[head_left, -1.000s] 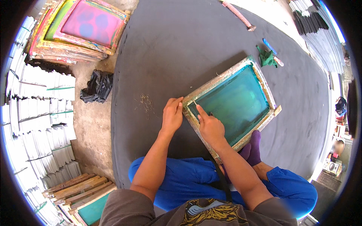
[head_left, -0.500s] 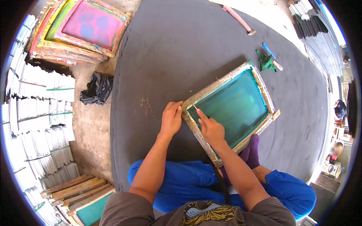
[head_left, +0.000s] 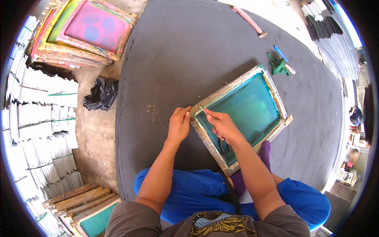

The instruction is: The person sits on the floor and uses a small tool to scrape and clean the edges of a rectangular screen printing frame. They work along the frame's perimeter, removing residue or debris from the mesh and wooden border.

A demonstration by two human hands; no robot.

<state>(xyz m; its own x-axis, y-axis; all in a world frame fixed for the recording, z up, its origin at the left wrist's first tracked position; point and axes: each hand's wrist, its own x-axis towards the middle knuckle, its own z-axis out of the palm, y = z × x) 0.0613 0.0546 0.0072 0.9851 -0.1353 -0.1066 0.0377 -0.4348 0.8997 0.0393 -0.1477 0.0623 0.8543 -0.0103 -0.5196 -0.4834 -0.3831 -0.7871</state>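
Observation:
A wooden screen-printing frame [head_left: 205,144] with teal mesh lies tilted on the dark grey padded surface in front of me. My left hand [head_left: 179,124] is closed at its left corner, fingers and thumb pressed to the wood. In my right hand [head_left: 224,125], above the mesh near that corner, is a hand tool that looks like pliers [head_left: 222,146]. Two dark handles show below the palm, and a thin pale metal tip sticks out past the index finger, over the frame's edge. The tool's middle is hidden by my fingers.
Thin scraps [head_left: 152,113] lie left of my left hand. A pink-handled hammer [head_left: 250,23], a green cloth [head_left: 278,66] and a blue-handled tool [head_left: 280,52] lie at the far right. A black plastic bag [head_left: 101,93], stacked frames [head_left: 83,53] and white bundles [head_left: 47,130] stand left.
My right hand has turned and lifted a little, with the tool's tip now farther up across the frame's edge and its dark handles showing. My left hand and the frame have hardly moved.

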